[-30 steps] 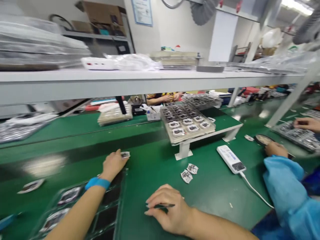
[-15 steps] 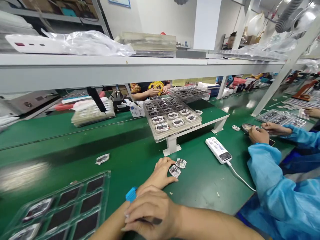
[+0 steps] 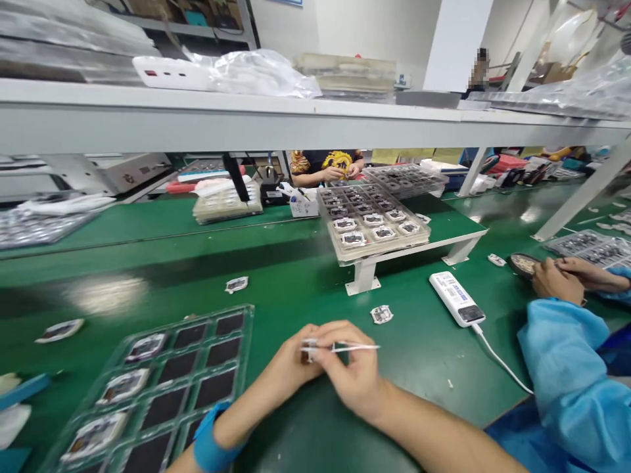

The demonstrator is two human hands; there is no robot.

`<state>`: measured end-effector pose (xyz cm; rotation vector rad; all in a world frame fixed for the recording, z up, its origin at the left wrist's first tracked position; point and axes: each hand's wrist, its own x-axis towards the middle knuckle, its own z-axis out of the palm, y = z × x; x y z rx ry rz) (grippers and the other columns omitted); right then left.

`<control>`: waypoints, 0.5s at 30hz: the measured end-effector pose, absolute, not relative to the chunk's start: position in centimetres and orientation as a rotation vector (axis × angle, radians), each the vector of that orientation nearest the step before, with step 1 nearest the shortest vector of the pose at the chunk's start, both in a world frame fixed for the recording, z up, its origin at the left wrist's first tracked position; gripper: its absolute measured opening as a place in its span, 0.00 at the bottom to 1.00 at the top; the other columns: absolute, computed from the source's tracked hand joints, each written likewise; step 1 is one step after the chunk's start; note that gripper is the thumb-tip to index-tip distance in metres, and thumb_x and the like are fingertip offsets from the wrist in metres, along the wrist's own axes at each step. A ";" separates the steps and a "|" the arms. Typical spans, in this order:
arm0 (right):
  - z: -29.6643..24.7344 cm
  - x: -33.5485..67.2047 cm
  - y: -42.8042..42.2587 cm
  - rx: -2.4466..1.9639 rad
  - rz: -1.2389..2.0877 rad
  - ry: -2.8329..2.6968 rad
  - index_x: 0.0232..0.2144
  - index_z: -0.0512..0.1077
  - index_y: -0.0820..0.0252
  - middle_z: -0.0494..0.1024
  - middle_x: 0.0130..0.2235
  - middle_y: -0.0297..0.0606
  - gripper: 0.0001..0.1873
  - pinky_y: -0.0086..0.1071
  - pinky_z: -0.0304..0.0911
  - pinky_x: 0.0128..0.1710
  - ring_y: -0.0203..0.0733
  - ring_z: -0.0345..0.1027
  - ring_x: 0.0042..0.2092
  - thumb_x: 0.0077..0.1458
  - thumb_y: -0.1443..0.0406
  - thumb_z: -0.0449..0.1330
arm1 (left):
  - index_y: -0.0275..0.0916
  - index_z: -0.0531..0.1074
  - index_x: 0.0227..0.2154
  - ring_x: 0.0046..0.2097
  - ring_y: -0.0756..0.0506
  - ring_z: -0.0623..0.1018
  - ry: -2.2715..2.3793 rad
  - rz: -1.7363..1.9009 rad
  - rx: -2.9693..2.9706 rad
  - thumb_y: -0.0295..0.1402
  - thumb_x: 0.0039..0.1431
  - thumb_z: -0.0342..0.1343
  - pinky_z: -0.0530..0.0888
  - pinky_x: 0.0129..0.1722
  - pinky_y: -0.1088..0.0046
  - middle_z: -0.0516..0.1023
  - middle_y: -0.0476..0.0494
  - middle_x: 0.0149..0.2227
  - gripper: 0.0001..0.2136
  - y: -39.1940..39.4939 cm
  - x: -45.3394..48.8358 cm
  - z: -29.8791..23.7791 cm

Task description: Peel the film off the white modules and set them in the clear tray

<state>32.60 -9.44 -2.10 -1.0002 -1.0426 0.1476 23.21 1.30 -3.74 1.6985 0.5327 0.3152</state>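
Note:
My left hand pinches a small white-edged label piece between finger and thumb, and a blue wristband circles that wrist. My right hand holds slim tweezers, whose tip reaches the piece. Both hands are close together over the green mat. Below and left of them lies a transparent tray with dark cells, some holding similar pieces. A loose piece rests right of my hands, and another lies farther ahead.
A white power bank with a cable lies on the mat. A raised stand carries a stacked tray. A co-worker's hands and blue sleeve are at right. A white shelf spans overhead.
My left hand has lifted one of the two pieces from beside the power bank. My hands have come together, with the tweezers now at the piece. The camera has shifted.

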 end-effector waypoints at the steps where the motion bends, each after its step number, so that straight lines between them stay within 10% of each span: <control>1: -2.2 32.8 -9.4 -1.035 0.197 -0.991 0.33 0.76 0.56 0.82 0.36 0.39 0.02 0.35 0.72 0.42 0.43 0.78 0.40 0.56 0.67 0.65 | 0.41 0.70 0.33 0.37 0.43 0.74 0.552 0.296 1.644 0.43 0.44 0.68 0.72 0.38 0.69 0.75 0.50 0.32 0.17 1.1 22.2 -3.2; 15: -4.6 31.7 -8.8 -1.155 0.691 -0.919 0.33 0.75 0.56 0.80 0.33 0.34 0.03 0.29 0.69 0.37 0.38 0.75 0.36 0.55 0.65 0.67 | 0.39 0.69 0.36 0.28 0.50 0.64 0.668 0.240 1.387 0.40 0.54 0.57 0.61 0.30 0.73 0.67 0.54 0.27 0.11 -0.4 17.4 -2.8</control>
